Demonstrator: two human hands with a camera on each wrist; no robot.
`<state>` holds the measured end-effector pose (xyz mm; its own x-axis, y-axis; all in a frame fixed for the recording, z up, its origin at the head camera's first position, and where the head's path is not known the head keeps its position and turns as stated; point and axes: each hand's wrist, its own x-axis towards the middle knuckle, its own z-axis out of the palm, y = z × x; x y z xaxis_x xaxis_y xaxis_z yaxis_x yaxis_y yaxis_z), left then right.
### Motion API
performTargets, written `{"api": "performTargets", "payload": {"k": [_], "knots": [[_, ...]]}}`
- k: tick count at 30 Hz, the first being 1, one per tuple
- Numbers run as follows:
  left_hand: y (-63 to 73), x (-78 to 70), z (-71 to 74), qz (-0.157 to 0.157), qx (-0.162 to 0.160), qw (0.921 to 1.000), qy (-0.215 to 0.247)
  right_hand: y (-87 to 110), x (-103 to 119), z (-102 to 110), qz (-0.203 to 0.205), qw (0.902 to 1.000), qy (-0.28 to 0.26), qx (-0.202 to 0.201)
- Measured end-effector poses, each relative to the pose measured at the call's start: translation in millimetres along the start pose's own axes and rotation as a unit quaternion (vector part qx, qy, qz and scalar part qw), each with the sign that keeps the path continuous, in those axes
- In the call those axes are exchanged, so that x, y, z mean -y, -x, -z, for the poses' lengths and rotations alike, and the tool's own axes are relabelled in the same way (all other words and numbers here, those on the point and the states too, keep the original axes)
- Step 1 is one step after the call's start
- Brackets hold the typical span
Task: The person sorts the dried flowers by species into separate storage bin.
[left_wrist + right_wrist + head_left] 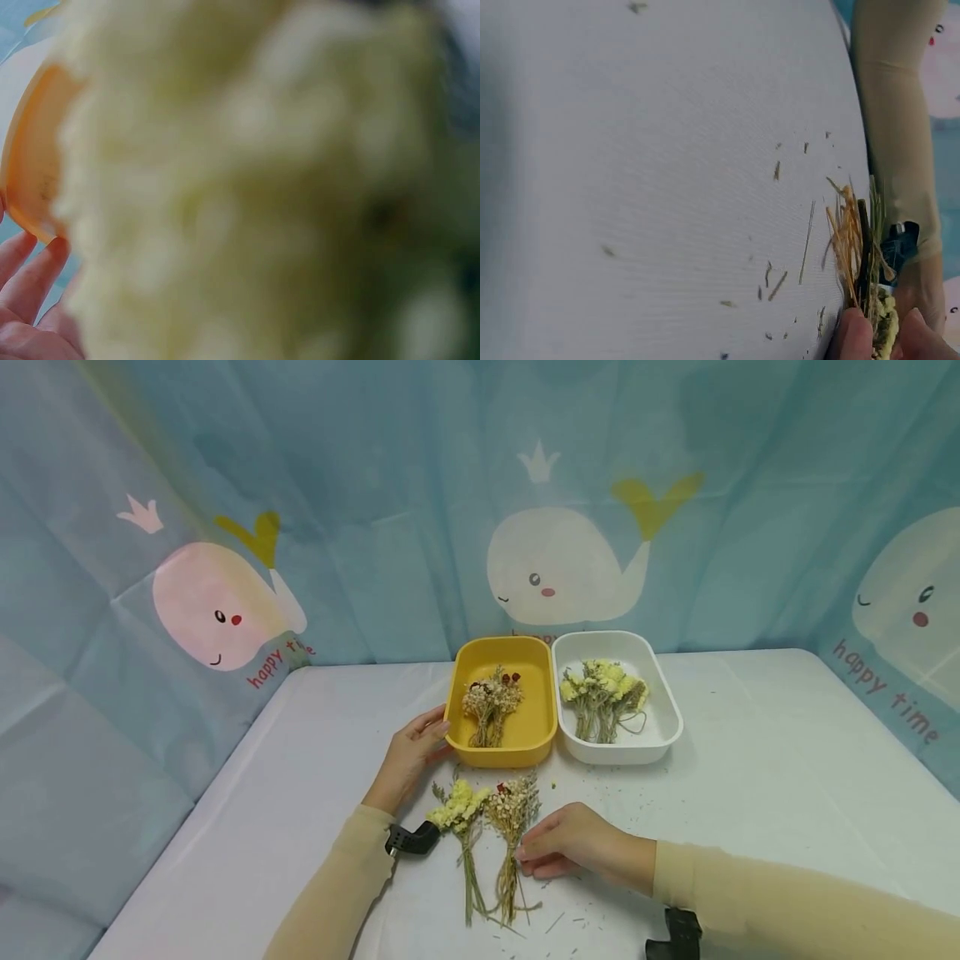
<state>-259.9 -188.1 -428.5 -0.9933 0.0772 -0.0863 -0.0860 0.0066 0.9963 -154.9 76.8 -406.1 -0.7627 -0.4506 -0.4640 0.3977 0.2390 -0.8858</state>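
My left hand (416,747) touches the left wall of the yellow tray (542,693), its fingers fairly straight. A bunch of white and red dried flowers (491,702) lies in that tray. My right hand (573,843) pinches the stems of another white and red dried flower bunch (512,814) between thumb and fingers. To its left lies a yellow dried flower bunch (461,814) on the table. In the left wrist view, blurred yellow blossoms (240,180) hide most of the scene. The right wrist view shows fingertips (855,334) at the stems (847,240).
A white tray (667,727) with several yellow flower bunches (603,689) stands beside the yellow one. Bits of stem (555,922) are scattered over the white tabletop (765,760). A blue curtain (420,485) printed with whales hangs behind.
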Motion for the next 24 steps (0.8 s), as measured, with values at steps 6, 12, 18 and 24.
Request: {"api": "performTargets", "payload": {"k": [6, 12, 18, 24], "knots": [[1.5, 2.1, -0.1, -0.002, 0.004, 1.0000, -0.001, -5.2, 2.7, -0.6, -0.038, 0.9987, -0.032, 0.014], [0.5, 0.0, 0.2, -0.004, 0.001, 1.0000, 0.003, -7.1, 8.0, -2.4, -0.054, 0.9961, -0.067, 0.016], [0.1, 0.0, 0.9, -0.008, 0.010, 0.9999, 0.001, -9.0, 8.3, -6.0, -0.050, 0.9953, -0.082, 0.010], [0.1, -0.1, 1.7, -0.011, 0.011, 0.9999, 0.003, -8.5, 9.5, -9.1, -0.048, 0.9942, -0.096, -0.001]]}}
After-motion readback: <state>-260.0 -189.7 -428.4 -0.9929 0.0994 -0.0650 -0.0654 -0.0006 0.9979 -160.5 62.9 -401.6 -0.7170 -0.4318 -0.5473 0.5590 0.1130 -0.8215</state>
